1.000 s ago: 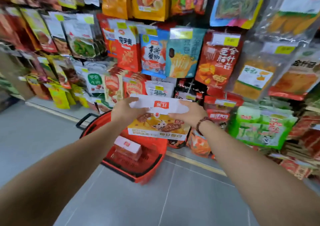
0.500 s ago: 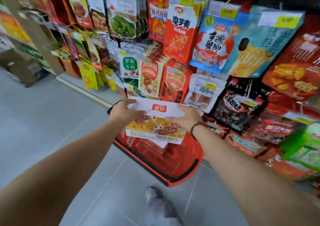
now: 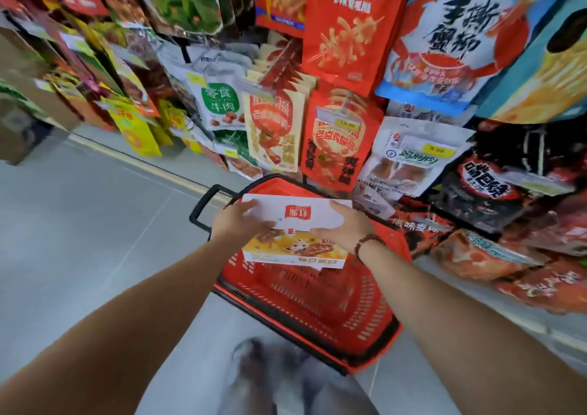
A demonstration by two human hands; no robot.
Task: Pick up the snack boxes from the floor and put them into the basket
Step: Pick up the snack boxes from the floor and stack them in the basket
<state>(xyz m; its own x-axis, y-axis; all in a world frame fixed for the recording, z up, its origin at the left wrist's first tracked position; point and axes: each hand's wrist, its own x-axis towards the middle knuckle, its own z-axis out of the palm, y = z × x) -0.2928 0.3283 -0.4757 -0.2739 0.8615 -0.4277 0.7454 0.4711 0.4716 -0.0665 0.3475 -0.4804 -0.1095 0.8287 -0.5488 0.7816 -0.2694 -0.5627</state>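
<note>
Box: snack box (image 3: 298, 216), white top and printed front, held level above the far half of the basket (image 3: 317, 313), not yet inside.
Grip: left hand (image 3: 241, 224) holds the 9 o'clock end, right hand (image 3: 344, 229) the 3 o'clock end. Fingers lie across the top; the underside hold is hidden.
Handling (judged): light, stiff carton. Corners could dent and the smooth faces could slip, so the two ends suit best.
Basket: red, slotted walls, with a black handle (image 3: 203, 208) at its 10 o'clock.
Surroundings: hanging snack bags (image 3: 343, 135) at 12 o'clock, grey floor (image 3: 79, 240) at 9 o'clock.
</note>
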